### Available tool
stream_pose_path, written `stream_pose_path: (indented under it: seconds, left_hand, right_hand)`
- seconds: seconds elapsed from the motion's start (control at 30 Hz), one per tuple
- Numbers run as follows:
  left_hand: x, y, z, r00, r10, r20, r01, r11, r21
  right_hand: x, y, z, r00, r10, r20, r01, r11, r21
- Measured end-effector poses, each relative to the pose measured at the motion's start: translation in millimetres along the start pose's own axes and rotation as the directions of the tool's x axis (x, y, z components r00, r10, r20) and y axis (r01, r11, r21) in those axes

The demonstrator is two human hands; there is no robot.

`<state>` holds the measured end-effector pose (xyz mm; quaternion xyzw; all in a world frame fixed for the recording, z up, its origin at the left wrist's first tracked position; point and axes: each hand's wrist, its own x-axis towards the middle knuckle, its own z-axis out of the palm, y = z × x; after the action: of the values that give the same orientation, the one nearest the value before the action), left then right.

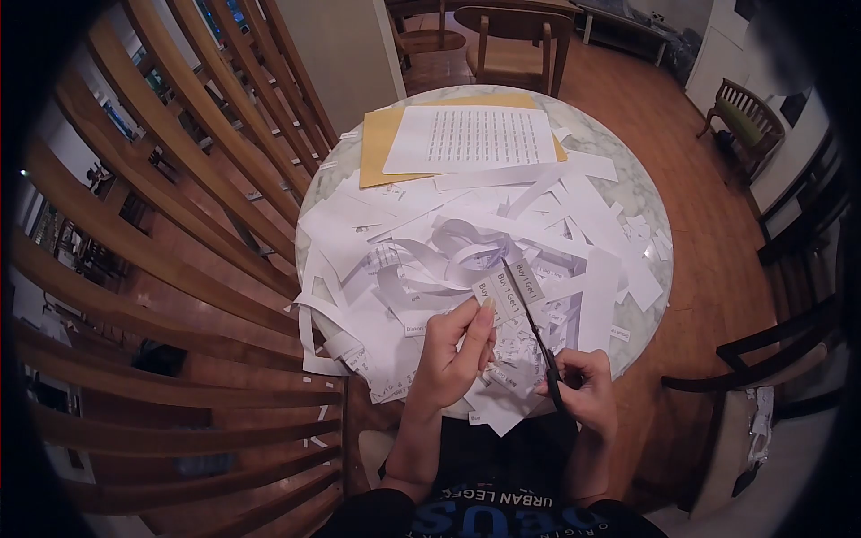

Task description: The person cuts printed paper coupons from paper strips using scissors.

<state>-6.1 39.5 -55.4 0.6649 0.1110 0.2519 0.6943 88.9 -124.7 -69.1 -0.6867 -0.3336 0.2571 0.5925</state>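
Observation:
My left hand (457,351) pinches a strip of paper (502,294) printed with "Buy 1 Get 1" several times over. My right hand (583,386) grips black scissors (542,345), their blades reaching up and left across the strip between two of its printed lines. Whether the blades are fully closed is hard to make out. Below both hands, a pile of white paper strips and small printed slips (395,359) covers the near part of the round marble table (641,179). Some strips curl up in loops (462,244) beyond the paper in my left hand.
A printed sheet (475,139) lies on a yellow envelope (375,143) at the table's far side. Wooden slats (179,233) stand close on the left. Chairs are behind the table (507,54) and at right (749,345); a bench (744,121) stands farther off.

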Motion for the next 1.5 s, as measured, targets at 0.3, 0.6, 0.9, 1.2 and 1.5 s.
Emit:
stream_pose_path:
  seconds: [0.3, 0.6, 0.9, 1.2, 1.5]
  left_hand:
    - [0, 4, 0, 0.996, 0.044, -0.072, -0.047, 0.998, -0.034]
    - [-6, 6, 13, 0.984, 0.106, -0.146, -0.115, 0.992, -0.056]
    - [-7, 9, 15, 0.907, 0.331, -0.260, -0.283, 0.937, 0.207]
    - [-13, 14, 10, 0.924, 0.366, -0.108, -0.314, 0.890, 0.330]
    - [-8, 12, 13, 0.906, 0.422, -0.032, -0.406, 0.887, 0.219]
  right_hand:
    - [1, 10, 0, 0.999, -0.041, 0.029, 0.037, 0.994, 0.106]
    - [1, 3, -3, 0.978, -0.127, 0.167, 0.092, 0.975, 0.202]
    - [2, -4, -1, 0.944, -0.105, 0.312, 0.066, 0.989, 0.134]
    - [-2, 1, 2, 0.936, -0.154, 0.315, 0.097, 0.977, 0.189]
    - [-5, -2, -2, 0.939, -0.111, 0.327, 0.061, 0.985, 0.159]
